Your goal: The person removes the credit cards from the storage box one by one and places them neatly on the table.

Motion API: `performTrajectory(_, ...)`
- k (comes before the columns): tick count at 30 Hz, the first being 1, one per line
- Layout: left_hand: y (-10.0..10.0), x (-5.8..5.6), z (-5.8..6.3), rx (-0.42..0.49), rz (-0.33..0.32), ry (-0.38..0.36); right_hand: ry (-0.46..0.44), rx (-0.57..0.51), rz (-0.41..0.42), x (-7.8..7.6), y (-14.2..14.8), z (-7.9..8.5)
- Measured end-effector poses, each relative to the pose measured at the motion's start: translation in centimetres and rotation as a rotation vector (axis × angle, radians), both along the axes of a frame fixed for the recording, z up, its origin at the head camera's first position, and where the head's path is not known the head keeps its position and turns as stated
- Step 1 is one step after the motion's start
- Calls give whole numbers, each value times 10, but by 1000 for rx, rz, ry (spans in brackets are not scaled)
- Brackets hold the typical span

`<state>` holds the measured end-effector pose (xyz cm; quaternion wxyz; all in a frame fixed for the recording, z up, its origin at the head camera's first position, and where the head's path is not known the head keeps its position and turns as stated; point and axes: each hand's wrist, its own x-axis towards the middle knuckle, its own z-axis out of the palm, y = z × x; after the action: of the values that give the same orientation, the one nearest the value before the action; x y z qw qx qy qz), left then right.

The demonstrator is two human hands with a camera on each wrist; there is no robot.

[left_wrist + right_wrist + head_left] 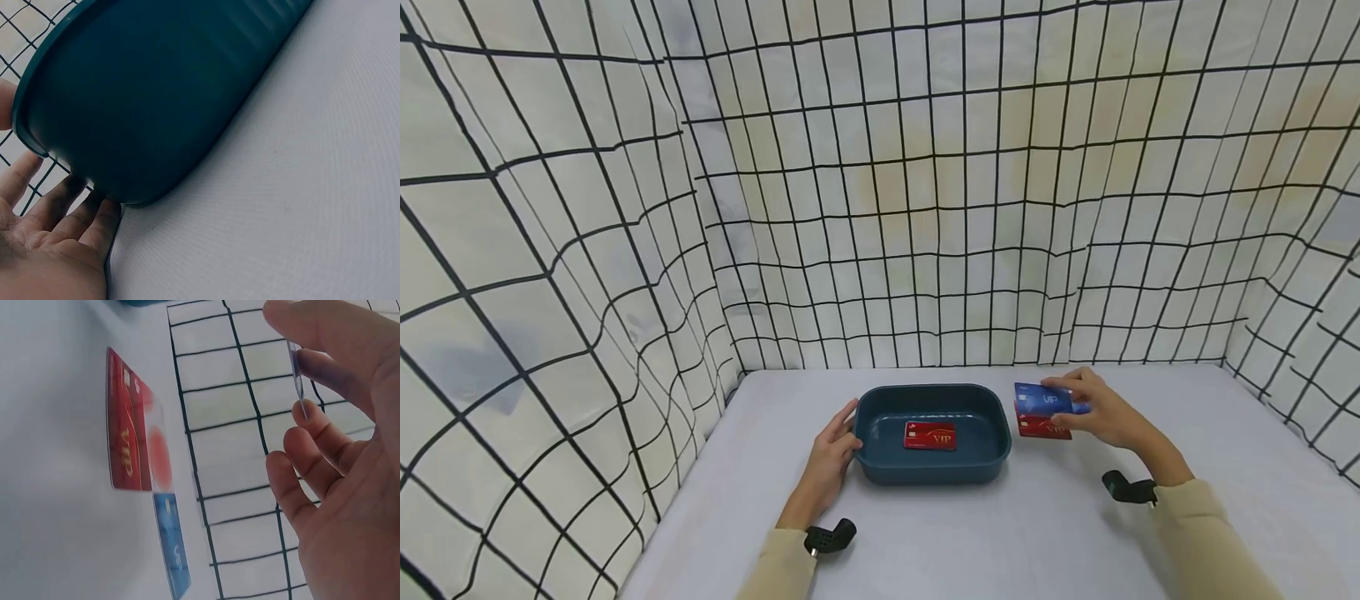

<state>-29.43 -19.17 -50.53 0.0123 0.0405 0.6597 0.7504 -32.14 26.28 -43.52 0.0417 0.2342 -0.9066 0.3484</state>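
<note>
My right hand (pixel 1101 410) pinches a blue VIP card (pixel 1042 399) between thumb and fingers, right of the dark teal tub (pixel 932 476). Seen edge-on in the right wrist view, that held card (pixel 296 369) is apart from the table. Beneath it lie a red VIP card (pixel 128 425) and another blue card (pixel 171 544). A red VIP card (pixel 929 436) lies flat inside the tub. My left hand (pixel 829 460) touches the tub's left end. In the left wrist view its fingers (pixel 78 215) reach rather straight to the outer wall.
A white cloth covers the table (pixel 940 542). White sheeting behind a black grid (pixel 880 208) rises at the back and both sides. Each wrist wears a small black device, one on the left (pixel 831 537) and one on the right (pixel 1127 487).
</note>
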Motion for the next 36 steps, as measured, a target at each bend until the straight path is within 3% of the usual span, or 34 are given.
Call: performTrajectory(36,0,2,3,-1,-1,-14,-78,106,-116,-3,64,-30)
